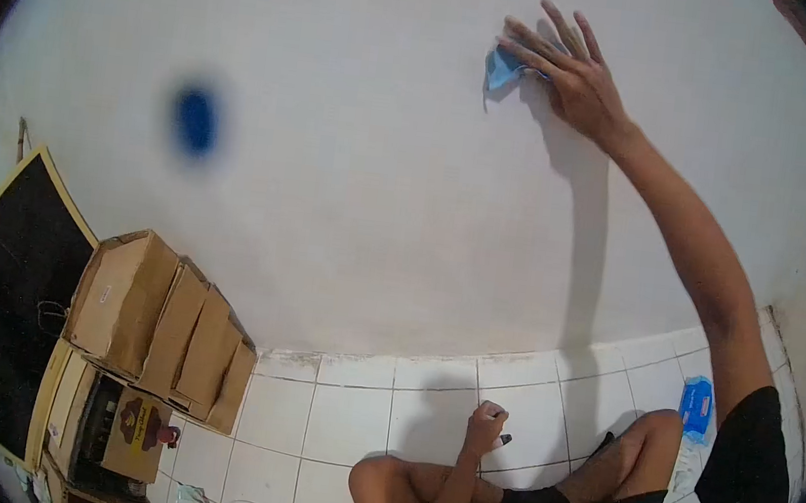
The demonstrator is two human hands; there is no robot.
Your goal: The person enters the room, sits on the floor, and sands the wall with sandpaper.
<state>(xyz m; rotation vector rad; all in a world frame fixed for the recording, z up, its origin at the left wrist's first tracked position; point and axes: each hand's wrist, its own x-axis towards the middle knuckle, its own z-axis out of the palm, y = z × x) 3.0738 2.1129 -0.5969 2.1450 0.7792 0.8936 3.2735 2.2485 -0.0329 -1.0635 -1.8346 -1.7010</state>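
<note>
1. The right hand point(573, 72) is raised high, its fingers spread apart and laid flat, pressing a blue cloth point(504, 66) against the white wall point(362, 177). The cloth sits in the upper part of the wall, bunched under the fingertips and poking out past them on the left.
2. To wipe well from here, I would keep the palm flat so the cloth stays trapped between hand and wall; only a small fold shows, so it may slip out if pressure eases.
3. The left hand point(486, 424) rests on the raised knee, fingers curled together around a small dark object that is too small to identify.
4. The person sits cross-legged on the white tiled floor point(344, 424); with the arm fully stretched, leaning in would steady the stroke.
5. Cardboard boxes point(161, 323) stand against the wall's lower left, well apart from the cloth. A blue packet point(696, 406) lies on the floor by the right knee.
</note>
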